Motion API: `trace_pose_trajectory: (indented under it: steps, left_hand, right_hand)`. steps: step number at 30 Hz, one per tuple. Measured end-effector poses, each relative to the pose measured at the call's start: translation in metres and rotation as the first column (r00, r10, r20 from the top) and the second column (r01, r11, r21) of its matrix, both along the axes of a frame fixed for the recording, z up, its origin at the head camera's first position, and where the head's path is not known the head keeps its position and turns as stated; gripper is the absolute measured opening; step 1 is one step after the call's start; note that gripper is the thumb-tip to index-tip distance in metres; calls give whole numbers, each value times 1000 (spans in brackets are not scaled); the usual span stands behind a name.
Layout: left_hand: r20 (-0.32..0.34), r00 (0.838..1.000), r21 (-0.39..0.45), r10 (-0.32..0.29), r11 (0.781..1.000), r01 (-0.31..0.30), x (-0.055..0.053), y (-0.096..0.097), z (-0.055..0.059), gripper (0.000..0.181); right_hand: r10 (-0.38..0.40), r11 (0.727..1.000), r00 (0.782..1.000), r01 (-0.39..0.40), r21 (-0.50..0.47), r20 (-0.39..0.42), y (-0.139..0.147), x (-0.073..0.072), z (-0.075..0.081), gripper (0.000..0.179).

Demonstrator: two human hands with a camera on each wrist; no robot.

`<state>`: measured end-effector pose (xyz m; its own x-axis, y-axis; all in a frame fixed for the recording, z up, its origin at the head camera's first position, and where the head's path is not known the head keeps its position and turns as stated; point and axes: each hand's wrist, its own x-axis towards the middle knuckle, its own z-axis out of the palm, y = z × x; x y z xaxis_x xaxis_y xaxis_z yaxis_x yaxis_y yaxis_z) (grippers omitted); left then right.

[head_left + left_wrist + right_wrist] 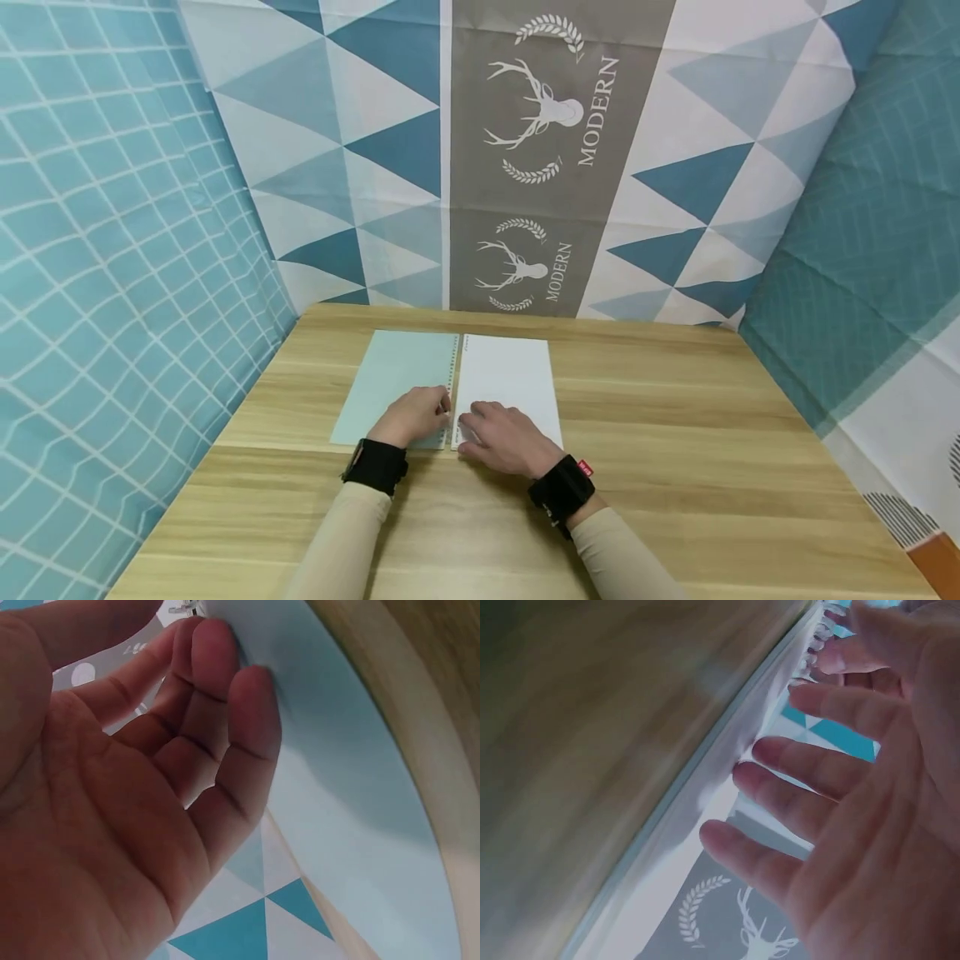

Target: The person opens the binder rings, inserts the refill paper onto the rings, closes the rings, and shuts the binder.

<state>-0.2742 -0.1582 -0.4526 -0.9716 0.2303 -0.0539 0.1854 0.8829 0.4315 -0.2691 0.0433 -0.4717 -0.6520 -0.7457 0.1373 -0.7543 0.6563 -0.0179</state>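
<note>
A ring-bound notebook lies spread on the wooden table, its pale green cover point(401, 375) to the left and its white page point(510, 367) to the right. Clear binding rings point(819, 641) run along the middle. My left hand point(411, 417) is bent over the lower binding, thumb and index finger meeting at the rings point(182, 610); its other fingers curl against the cover point(337, 750). The thumb tip is partly out of frame there. On the lower part of the page rests my right hand point(506, 437), its fingers point(802, 791) spread and fairly straight, fingertips touching the paper beside the rings.
Wooden tabletop point(675, 433) extends to both sides and in front of the notebook. A patterned cloth point(390, 150) with triangles and deer heads hangs behind the table. Blue checked cloth point(112, 208) stands at the left, green cloth point(885, 233) at the right.
</note>
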Motion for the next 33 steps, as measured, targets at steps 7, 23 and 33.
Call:
trace_pose_trajectory:
  steps: [7, 23, 33]
  left_hand:
    - [51, 999, 5, 1, 1000, -1, 4, -1, 0, 8]
    - [127, 985, 3, -113, 993, 114, 2, -4, 11, 19]
    - [168, 969, 44, -180, 984, 175, 3, -7, 10, 18]
  right_hand:
    - [-7, 998, 998, 2, -66, -65, -16, -3, 2, 14]
    - [51, 995, 998, -54, -80, -29, -22, -5, 2, 18]
    - [70, 987, 998, -69, -147, 4, -21, -6, 1, 28]
